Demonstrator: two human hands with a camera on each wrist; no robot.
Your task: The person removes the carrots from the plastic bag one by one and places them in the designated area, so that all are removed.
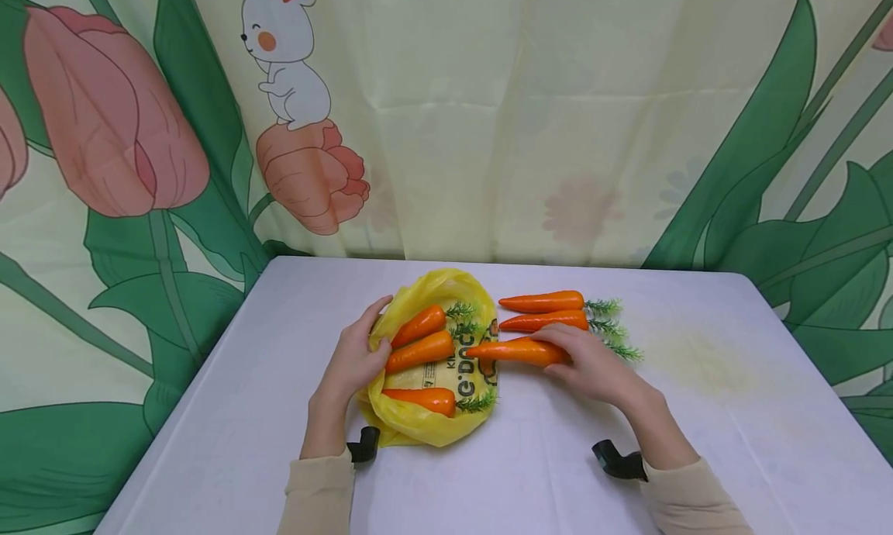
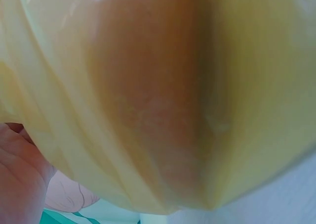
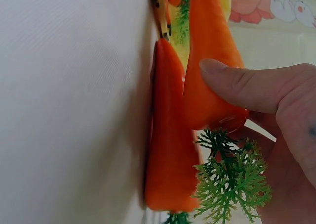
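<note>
A yellow plastic bag point(image 1: 401, 430) with dark printing lies open on the table. Inside it are three toy carrots point(image 1: 422, 353) with green leafy tops. My left hand point(image 1: 354, 357) pinches the bag's left rim, thumb on the inner side. In the left wrist view the thin bag wall point(image 2: 266, 85) fills most of the picture, and an orange shape shows through. Between thumb and fingers of my right hand point(image 1: 589, 364) is another carrot point(image 3: 210, 75), its pointed end over the bag's right edge. Two more carrots point(image 1: 547, 320) lie just beyond that hand.
A white cloth covers the table point(image 1: 544, 473), with a faint yellowish stain to the right. Behind its far edge hangs a curtain point(image 1: 453, 132) printed with tulips, leaves and a rabbit. Black wrist mounts point(image 1: 617, 461) sit at both wrists.
</note>
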